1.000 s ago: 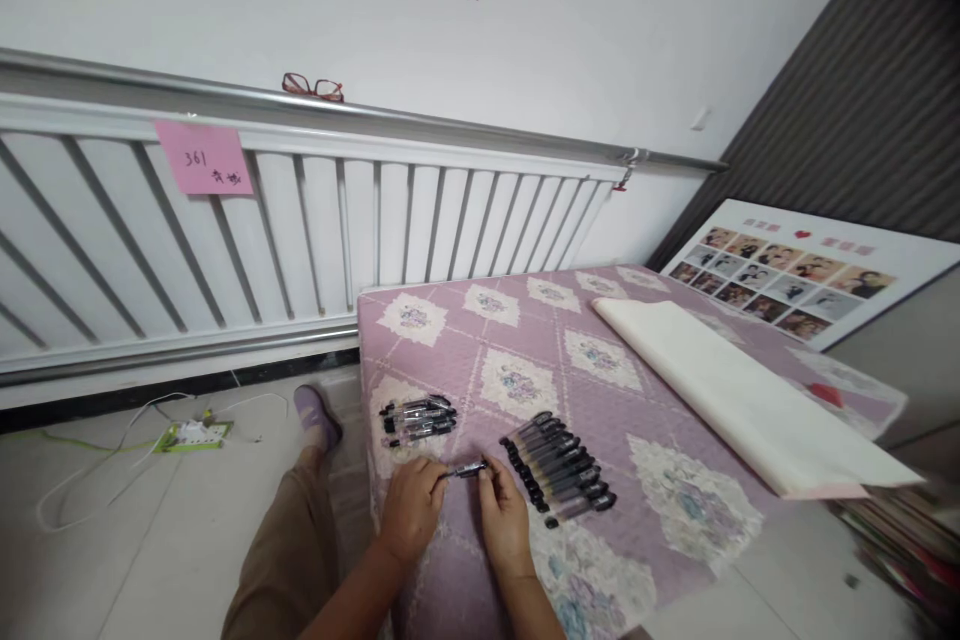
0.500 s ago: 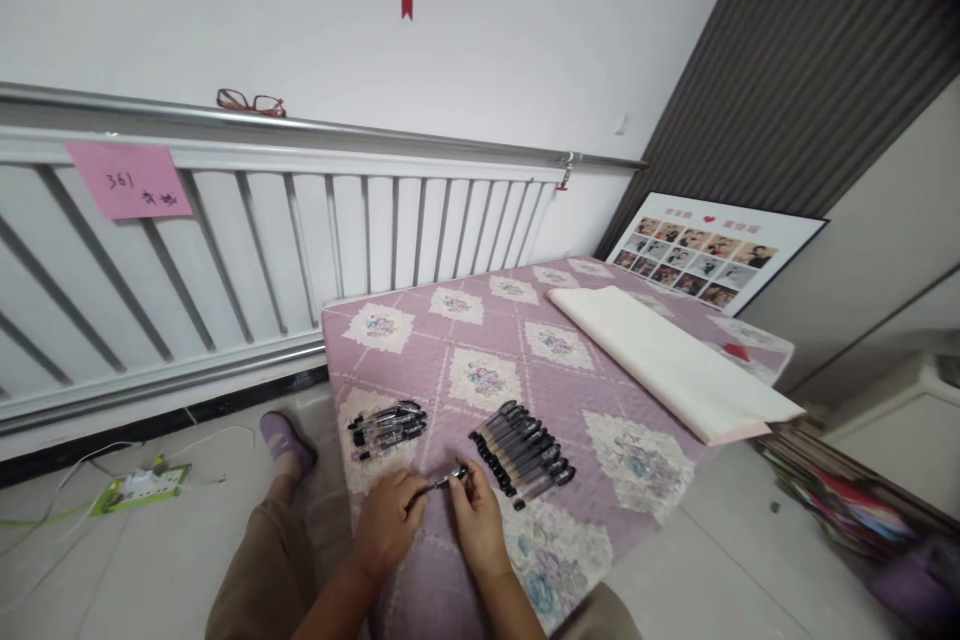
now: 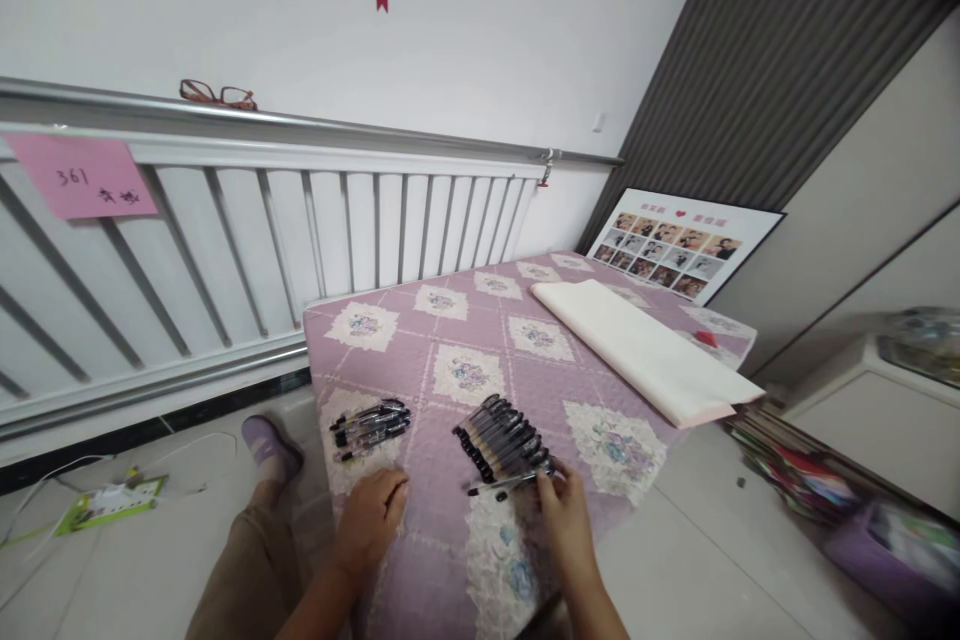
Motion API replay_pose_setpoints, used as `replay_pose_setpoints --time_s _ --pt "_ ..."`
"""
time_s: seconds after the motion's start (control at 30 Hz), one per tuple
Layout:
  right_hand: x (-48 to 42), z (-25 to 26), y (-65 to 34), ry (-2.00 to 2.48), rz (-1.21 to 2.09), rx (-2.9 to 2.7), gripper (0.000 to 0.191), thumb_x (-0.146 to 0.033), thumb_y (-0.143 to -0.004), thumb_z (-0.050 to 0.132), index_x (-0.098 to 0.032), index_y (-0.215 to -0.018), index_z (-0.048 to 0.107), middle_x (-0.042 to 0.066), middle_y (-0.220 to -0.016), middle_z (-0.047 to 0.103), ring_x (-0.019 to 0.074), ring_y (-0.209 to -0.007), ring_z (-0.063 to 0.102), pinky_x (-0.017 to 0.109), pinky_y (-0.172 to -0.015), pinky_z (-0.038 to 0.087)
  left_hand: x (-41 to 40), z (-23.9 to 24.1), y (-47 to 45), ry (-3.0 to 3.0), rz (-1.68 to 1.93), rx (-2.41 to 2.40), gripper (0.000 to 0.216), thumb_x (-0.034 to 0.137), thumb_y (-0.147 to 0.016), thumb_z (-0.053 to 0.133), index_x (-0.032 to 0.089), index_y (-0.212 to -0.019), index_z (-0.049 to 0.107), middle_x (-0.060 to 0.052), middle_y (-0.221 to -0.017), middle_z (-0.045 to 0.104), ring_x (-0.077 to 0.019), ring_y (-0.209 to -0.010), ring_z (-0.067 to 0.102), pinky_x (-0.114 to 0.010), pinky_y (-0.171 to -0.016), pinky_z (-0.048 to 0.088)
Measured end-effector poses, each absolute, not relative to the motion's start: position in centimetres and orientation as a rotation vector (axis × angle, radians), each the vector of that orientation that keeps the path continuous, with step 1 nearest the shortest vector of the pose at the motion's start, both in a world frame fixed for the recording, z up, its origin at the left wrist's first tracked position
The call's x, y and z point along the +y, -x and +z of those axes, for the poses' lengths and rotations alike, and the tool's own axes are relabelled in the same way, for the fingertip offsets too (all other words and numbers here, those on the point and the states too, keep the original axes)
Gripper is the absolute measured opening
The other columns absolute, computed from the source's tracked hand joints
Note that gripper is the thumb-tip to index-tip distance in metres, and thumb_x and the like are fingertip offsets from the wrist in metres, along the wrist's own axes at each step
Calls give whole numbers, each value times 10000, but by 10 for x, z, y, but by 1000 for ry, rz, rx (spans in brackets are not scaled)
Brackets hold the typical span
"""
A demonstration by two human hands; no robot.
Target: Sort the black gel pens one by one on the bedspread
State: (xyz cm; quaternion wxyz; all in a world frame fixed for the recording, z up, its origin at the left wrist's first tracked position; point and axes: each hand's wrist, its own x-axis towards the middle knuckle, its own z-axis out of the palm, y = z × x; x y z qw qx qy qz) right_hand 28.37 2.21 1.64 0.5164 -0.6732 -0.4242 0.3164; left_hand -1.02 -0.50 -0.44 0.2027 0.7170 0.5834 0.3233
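My right hand (image 3: 562, 512) pinches the dark end of a gel pen (image 3: 510, 482) with a clear barrel. It lies along the near end of a slanted row of black-capped gel pens (image 3: 501, 435). My left hand (image 3: 373, 515) rests on the purple quilted table cover (image 3: 427, 560), its fingers curled together with nothing seen in them. Just beyond my left hand is a smaller, looser bunch of gel pens (image 3: 371, 425) with black ends.
A folded cream cloth (image 3: 645, 350) lies across the right of the table. A photo board (image 3: 682, 240) leans behind it. The white radiator (image 3: 390, 230) runs along the far side, with glasses (image 3: 217, 95) on its pipe. A power strip (image 3: 112, 502) lies on the floor.
The pen held between both hands has moved right in my right hand to the near end of the row. My left hand has let go of it and drawn slightly left.
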Motion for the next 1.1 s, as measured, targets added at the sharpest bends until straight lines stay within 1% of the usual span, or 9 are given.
replay_pose_setpoints --time_s 0.07,0.17,0.4,0.57,0.73,0.87,0.97,1.03,1.1 --pt "33 25 -303 1660 738 -1009 525 -495 -726 527 -171 -1134 456 25 -741 660 204 -649 649 292 -560 500 -5 -3 10 -1992 901 1636 308 337 -921 372 223 -997 648 -61 -997 679 -213 -941 607 -376 -878 439" --pt "48 31 -319 1706 726 -1038 490 -468 -700 554 -175 -1088 491 20 -696 656 206 -625 648 291 -548 492 -5 -2 9 -1990 915 1648 315 336 -916 372 227 -985 659 -58 -978 684 -209 -924 613 -367 -871 447" --pt "69 27 -323 1790 700 -1142 407 -421 -701 540 -162 -1015 555 9 -615 646 192 -521 618 290 -520 464 -4 -1 9 -2012 909 1651 318 325 -918 362 213 -970 655 -64 -958 682 -209 -912 611 -368 -851 447" --pt "74 28 -320 1820 621 -1223 386 -406 -691 545 -155 -978 604 18 -624 650 202 -576 629 303 -590 460 -4 -3 10 -2000 890 1663 315 324 -917 362 220 -982 652 -60 -976 681 -209 -926 609 -377 -870 444" --pt "71 34 -324 1852 538 -1274 422 -438 -693 521 -159 -1000 600 31 -661 658 216 -641 636 316 -645 457 -4 -3 9 -1986 913 1665 306 324 -911 375 229 -983 656 -50 -970 683 -205 -922 611 -372 -871 449" --pt "57 36 -330 1890 485 -1295 336 -477 -694 487 -193 -839 593 58 -705 674 221 -674 635 315 -648 454 -4 0 9 -1979 920 1641 307 322 -916 370 221 -980 653 -51 -955 682 -203 -913 610 -365 -856 450" --pt "44 32 -330 1907 474 -1341 287 -500 -668 493 -224 -702 561 47 -663 662 225 -654 622 319 -629 447 -4 0 10 -1963 918 1642 308 319 -918 366 216 -982 649 -54 -970 680 -205 -930 604 -367 -869 442" --pt "39 29 -326 1909 487 -1382 282 -509 -655 499 -233 -669 556 34 -630 650 223 -620 612 321 -610 441 -3 -1 10 -1963 917 1644 310 320 -917 364 213 -987 647 -58 -978 678 -208 -935 602 -370 -871 439" --pt "37 26 -320 1900 503 -1420 282 -510 -653 503 -237 -685 569 31 -646 659 223 -626 615 322 -620 443 -2 -1 10 -1968 910 1644 313 319 -915 362 212 -983 647 -60 -971 679 -209 -928 603 -370 -864 439"
